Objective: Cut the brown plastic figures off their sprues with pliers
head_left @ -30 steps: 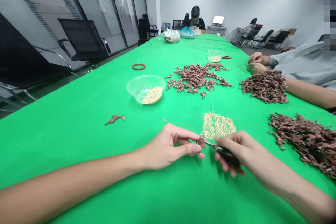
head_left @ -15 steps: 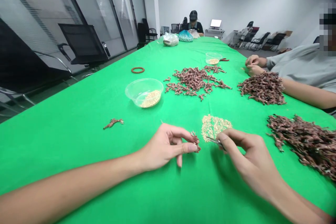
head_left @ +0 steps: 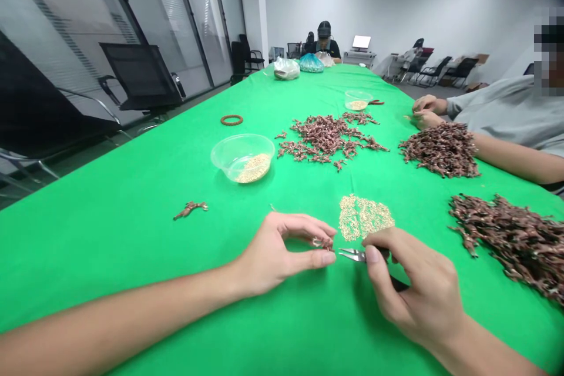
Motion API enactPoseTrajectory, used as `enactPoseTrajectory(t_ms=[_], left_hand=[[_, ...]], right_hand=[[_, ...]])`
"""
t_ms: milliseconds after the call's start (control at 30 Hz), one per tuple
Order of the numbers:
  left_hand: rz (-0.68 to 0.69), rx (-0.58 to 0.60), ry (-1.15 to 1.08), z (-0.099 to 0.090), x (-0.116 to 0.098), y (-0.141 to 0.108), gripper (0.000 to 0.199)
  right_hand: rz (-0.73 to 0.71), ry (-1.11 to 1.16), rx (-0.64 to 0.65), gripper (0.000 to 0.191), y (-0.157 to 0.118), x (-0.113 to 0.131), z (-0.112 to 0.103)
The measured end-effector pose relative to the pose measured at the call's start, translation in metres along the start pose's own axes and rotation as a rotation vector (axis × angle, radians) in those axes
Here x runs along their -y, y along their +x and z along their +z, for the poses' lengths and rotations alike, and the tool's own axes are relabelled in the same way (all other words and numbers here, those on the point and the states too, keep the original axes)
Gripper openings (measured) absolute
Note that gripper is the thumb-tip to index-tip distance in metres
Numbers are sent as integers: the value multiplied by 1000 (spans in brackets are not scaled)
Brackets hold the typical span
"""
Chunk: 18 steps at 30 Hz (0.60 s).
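My left hand (head_left: 282, 255) pinches a small reddish-brown branched piece (head_left: 323, 242) between thumb and fingertips. My right hand (head_left: 414, 288) grips small pliers (head_left: 352, 255) with black handles, and their steel tips point left, just beside the pinched piece and apart from it. A heap of tiny golden bits (head_left: 365, 217) lies on the green tablecloth (head_left: 132, 247) just above the pliers. A single brown branched piece (head_left: 190, 209) rests further left.
A clear plastic bowl (head_left: 242, 158) holds golden bits. Brown heaps (head_left: 506, 241) (head_left: 328, 138) (head_left: 440, 150) cover the table, the furthest right near a co-worker's hands (head_left: 426, 111). A second bowl (head_left: 358, 100), a brown ring (head_left: 231, 120) and bags (head_left: 286, 69) stand further along.
The pliers' tips have moved left and down, closer to the pinched piece. My left hand has shifted slightly down, still holding the piece.
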<state>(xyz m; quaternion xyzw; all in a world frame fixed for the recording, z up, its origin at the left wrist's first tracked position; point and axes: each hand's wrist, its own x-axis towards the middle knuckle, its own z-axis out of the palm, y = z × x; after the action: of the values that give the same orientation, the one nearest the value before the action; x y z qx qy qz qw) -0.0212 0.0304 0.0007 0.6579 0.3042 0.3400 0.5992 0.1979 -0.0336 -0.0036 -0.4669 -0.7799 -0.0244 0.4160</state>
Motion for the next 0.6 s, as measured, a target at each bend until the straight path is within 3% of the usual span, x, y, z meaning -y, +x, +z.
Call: enactPoseTrajectory(t_ms=[133, 300, 467, 600], left_hand=[[-123, -29, -150, 2, 6, -1, 25], [-160, -62, -170, 3, 5, -1, 29], [-137, -62, -118, 2, 3, -1, 41], [-68, -49, -25, 1, 3, 0, 26]], right_hand=[[-12, -11, 6, 8, -5, 2, 6], [-12, -24, 10, 9, -7, 3, 10], [-13, -40, 7, 8, -7, 2, 11], [-10, -28, 7, 8, -8, 2, 12]])
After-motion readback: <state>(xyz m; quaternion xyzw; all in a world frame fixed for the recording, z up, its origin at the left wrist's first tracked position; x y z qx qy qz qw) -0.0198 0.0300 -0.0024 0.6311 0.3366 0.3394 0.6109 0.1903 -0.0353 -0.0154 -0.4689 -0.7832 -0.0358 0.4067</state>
